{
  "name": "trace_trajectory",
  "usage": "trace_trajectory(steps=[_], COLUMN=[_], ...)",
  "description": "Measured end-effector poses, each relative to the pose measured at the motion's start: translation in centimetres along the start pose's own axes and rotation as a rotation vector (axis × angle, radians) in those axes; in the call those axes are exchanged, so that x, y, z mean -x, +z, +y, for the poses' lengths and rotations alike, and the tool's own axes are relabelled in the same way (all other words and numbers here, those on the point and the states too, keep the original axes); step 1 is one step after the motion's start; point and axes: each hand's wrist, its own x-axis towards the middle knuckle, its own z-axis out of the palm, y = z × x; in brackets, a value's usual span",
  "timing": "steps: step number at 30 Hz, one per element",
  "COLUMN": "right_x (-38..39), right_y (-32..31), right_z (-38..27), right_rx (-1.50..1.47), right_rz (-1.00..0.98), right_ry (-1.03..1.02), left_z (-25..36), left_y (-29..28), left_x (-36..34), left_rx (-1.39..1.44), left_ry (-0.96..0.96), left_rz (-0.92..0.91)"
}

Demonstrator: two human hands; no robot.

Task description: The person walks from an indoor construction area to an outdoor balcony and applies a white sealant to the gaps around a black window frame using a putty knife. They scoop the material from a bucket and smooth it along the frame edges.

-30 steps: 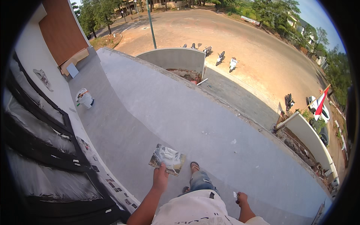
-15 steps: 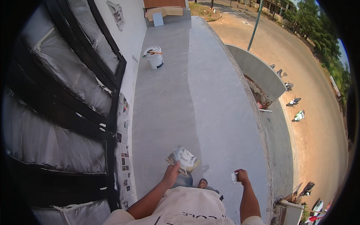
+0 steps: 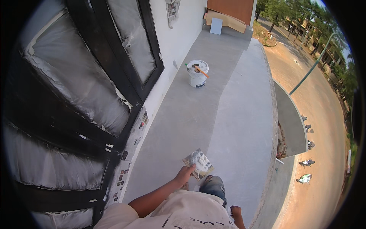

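My left hand (image 3: 186, 172) grips a square board (image 3: 198, 163) smeared with white paste, held out in front of my body above the grey floor (image 3: 240, 114). My right hand (image 3: 235, 212) is low beside my right leg, partly hidden by my shirt and closed on a small pale object (image 3: 231, 211) too small to make out clearly. My bent knee (image 3: 211, 185) in torn jeans shows just below the board.
A white bucket (image 3: 197, 81) with orange-handled tool stands ahead beside the white wall (image 3: 182, 23). Black framed windows (image 3: 95, 149) masked with plastic line my left. Boards (image 3: 216, 26) lean at the far end. At right, the ledge edge (image 3: 270, 84) drops toward a road and parked motorbikes (image 3: 304, 178).
My view has swung left along the walkway, so the bucket and boards now lie straight ahead. The board moves along in my left hand; my right hand has dropped nearer my body.
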Motion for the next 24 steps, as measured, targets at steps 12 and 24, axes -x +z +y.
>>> trace_trajectory(steps=[12,24], right_x=[-32.1,-60.4], right_y=[-31.0,-49.4], right_z=[-20.5,-71.4], right_rx=[-0.303,0.208], right_rz=[0.097,0.133], right_ry=[0.3,-0.436], left_z=[13.7,26.4], left_y=[-1.0,-10.3], left_x=[-28.9,-52.6], left_rx=[0.214,0.507], left_ry=[0.136,0.228], left_rz=[0.264,0.527])
